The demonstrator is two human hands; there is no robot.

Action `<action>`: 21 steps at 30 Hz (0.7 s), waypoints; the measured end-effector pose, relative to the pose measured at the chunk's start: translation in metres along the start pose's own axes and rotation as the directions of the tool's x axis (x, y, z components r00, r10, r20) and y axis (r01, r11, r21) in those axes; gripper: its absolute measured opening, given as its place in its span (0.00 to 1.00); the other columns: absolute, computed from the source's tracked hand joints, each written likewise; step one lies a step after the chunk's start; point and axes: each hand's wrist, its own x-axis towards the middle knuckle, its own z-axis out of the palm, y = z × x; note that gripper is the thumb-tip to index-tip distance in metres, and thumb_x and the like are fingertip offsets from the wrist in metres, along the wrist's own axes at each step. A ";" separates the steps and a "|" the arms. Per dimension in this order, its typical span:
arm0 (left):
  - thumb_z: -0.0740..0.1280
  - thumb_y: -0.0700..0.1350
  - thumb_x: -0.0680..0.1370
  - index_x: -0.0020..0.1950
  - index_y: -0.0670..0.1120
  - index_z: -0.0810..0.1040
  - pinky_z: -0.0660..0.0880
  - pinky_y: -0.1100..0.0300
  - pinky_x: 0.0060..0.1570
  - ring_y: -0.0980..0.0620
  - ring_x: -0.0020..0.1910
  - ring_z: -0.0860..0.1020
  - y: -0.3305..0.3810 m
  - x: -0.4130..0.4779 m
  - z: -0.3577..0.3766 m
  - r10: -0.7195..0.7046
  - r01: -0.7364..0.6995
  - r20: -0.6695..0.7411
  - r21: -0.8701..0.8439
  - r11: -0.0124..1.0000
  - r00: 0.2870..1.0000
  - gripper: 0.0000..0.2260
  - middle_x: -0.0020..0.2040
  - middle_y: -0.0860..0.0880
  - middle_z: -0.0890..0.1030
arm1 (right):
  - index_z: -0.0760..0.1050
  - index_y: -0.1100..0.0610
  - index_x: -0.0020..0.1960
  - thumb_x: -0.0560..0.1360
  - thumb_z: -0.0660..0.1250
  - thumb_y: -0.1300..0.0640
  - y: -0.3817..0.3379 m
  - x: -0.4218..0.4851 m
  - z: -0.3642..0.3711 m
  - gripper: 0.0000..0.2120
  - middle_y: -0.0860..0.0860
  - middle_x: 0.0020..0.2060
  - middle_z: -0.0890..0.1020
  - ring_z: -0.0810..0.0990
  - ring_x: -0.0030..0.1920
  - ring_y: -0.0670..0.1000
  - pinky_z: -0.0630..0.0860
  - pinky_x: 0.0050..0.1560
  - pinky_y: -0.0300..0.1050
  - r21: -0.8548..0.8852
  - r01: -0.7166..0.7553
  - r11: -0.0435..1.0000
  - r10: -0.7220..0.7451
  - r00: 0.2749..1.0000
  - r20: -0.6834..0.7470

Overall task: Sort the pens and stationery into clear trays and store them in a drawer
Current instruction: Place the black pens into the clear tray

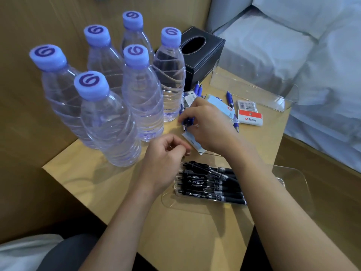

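Hands sorting pens on the table

The right hand [207,124] pinches blue pens [188,122] beside the bottles [140,90]; the left hand [166,157] is loosely curled, empty, above the near clear tray [289,184] of black pens [211,182].

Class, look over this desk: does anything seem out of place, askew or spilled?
Nothing is spilled or damaged. The near clear tray overhangs the table's corner. Six water bottles and a tissue box crowd a stationery job, and blue pens and erasers lie loose, unsorted.

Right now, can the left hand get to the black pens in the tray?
Probably yes. The left hand hovers empty right beside the black pens, which lie uncovered in the clear tray.
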 end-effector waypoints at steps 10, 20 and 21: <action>0.65 0.39 0.70 0.36 0.47 0.82 0.75 0.56 0.43 0.52 0.38 0.80 0.000 0.000 0.001 -0.006 0.005 -0.012 -0.017 1.000 1.000 0.08 0.36 0.49 0.85 | 0.85 0.55 0.48 0.71 0.73 0.69 0.004 -0.027 -0.033 0.11 0.51 0.44 0.83 0.81 0.42 0.44 0.77 0.44 0.36 0.460 0.061 0.886 0.094 0.947 -0.308; 0.64 0.36 0.74 0.39 0.44 0.82 0.72 0.57 0.38 0.54 0.34 0.78 0.000 -0.002 -0.001 -0.011 0.011 -0.002 -0.005 1.000 1.000 0.09 0.39 0.46 0.85 | 0.83 0.57 0.47 0.73 0.73 0.63 0.021 -0.053 -0.055 0.04 0.51 0.40 0.85 0.82 0.44 0.52 0.77 0.45 0.46 0.900 0.076 0.429 0.363 0.898 -0.248; 0.63 0.36 0.74 0.39 0.45 0.82 0.71 0.57 0.37 0.54 0.34 0.77 0.000 -0.003 -0.001 -0.011 0.011 -0.002 -0.006 1.000 1.000 0.09 0.39 0.46 0.85 | 0.83 0.57 0.47 0.72 0.73 0.62 0.022 -0.055 -0.055 0.04 0.50 0.40 0.84 0.81 0.43 0.52 0.76 0.44 0.46 0.920 0.071 0.385 0.370 0.901 -0.225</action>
